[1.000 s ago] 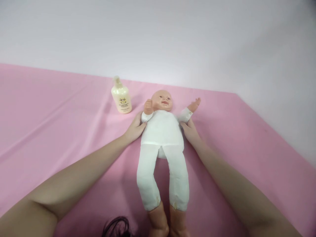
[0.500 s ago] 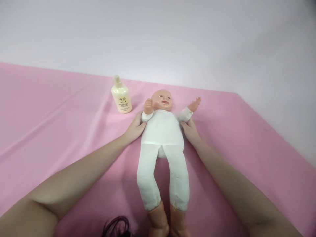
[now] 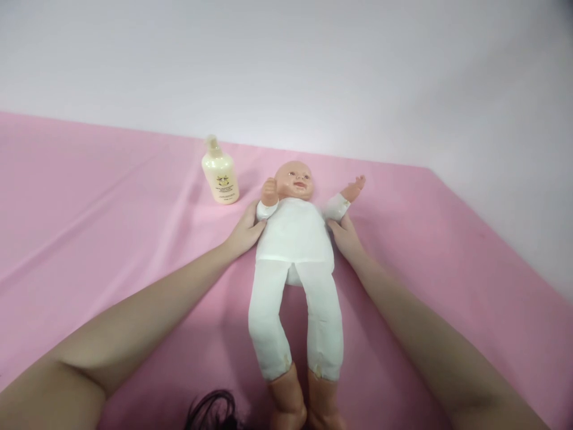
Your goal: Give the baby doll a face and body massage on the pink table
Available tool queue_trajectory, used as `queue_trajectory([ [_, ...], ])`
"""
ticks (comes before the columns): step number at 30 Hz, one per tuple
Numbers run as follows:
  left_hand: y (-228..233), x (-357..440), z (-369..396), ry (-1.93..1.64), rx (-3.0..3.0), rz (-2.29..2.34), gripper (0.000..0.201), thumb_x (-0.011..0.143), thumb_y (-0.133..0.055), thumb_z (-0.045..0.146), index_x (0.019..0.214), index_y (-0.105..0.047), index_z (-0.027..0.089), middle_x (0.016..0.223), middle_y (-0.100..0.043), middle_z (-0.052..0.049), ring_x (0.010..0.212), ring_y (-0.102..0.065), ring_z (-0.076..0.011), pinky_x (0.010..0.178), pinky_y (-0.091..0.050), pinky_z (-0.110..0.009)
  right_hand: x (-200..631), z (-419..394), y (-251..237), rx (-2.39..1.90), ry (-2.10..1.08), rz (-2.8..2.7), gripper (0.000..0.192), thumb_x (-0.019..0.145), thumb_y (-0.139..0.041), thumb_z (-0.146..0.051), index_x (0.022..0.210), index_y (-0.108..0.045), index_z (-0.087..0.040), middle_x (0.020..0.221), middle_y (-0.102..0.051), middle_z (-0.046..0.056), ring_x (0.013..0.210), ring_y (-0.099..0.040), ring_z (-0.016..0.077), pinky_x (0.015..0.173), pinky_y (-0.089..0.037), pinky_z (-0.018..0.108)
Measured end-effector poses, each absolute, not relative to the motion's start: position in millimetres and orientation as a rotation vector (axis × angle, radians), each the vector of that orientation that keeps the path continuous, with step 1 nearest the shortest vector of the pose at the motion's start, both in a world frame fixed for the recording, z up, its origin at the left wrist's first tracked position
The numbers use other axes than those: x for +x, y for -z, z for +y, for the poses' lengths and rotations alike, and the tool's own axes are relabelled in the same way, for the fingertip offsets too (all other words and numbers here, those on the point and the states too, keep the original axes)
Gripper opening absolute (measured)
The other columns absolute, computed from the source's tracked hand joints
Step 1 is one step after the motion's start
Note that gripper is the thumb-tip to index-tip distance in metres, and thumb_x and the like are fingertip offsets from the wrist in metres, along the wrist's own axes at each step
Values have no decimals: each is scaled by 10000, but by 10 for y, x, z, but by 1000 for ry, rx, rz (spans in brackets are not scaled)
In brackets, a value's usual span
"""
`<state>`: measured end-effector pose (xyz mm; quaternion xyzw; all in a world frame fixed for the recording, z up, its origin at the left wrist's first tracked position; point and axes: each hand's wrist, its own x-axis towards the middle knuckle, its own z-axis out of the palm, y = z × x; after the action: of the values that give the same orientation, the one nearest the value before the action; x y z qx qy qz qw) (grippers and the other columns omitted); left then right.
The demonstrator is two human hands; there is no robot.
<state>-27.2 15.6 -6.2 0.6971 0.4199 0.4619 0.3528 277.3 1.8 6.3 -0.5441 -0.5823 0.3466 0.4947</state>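
my left hand (image 3: 245, 231) rests against the doll (image 3: 293, 239) at its side, just under the sleeve cuff of the raised arm, with the thumb lying on the white top and the fingers tucked low along the body toward the cloth. my right hand (image 3: 345, 237) mirrors it on the other side, pressed under the armpit where the other sleeve spreads outward. both hands are partly curled around the soft torso rather than flat or fisted, so together they cradle the chest from two sides. i cannot tell for sure whether the fingers reach under the back, since the body hides them.

the doll lies face up on the pink cloth (image 3: 89, 227), roughly in the middle of it, head away from me and legs pointing toward me. its white trousers run down to bare plastic feet near the bottom edge of the view. one small fist is lifted beside the cheek, the other arm is flung out to the side with the hand open. holding it at the upper trunk makes sense to me: the torso looks stuffed and floppy, while the head and limbs are hard, so the ribs are where a grip would keep it steady.

a cream bottle (image 3: 219, 173) with a pump top stands upright on the cloth near the doll's head, beyond my left hand and apart from both. a lock of dark hair (image 3: 212, 411) hangs into the lower edge of the view. behind the cloth is a plain pale wall (image 3: 313, 71).
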Motion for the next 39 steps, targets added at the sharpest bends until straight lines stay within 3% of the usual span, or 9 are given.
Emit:
queue_trajectory([
  [13,31,-259,131,-1191,1768,1110,603,953,-607,306,1523,-425,237,1527,-540,-116,1451,-481,-323,1270,-325,-573,2768,-17,-111,-1349,-853,-1418,558,909,-550,-344,1463,-520,-288,1458,-651,50,1300,-637,275,1165,-488,479],
  [26,37,-236,127,-1249,1739,1033,600,941,-629,287,1514,-451,258,1545,-535,-93,1467,-466,-325,1295,-302,-586,2790,15,-78,-1342,-839,-1403,493,894,-574,-342,1382,-586,-272,1382,-692,58,1272,-647,287,1153,-487,508],
  [32,3,-213,112,-1232,1714,1009,572,957,-612,288,1506,-455,247,1465,-598,-98,1457,-486,-315,1288,-318,-578,2788,6,-97,-1330,-840,-1416,509,902,-578,-356,1408,-580,-301,1396,-687,39,1290,-640,275,1174,-475,501],
  [39,9,-221,119,-1226,1708,1023,617,954,-621,291,1534,-419,235,1559,-524,-113,1474,-475,-321,1281,-337,-569,2783,-1,-123,-1314,-808,-1450,470,897,-553,-334,1360,-614,-284,1349,-703,47,1306,-629,277,1164,-484,486],
])
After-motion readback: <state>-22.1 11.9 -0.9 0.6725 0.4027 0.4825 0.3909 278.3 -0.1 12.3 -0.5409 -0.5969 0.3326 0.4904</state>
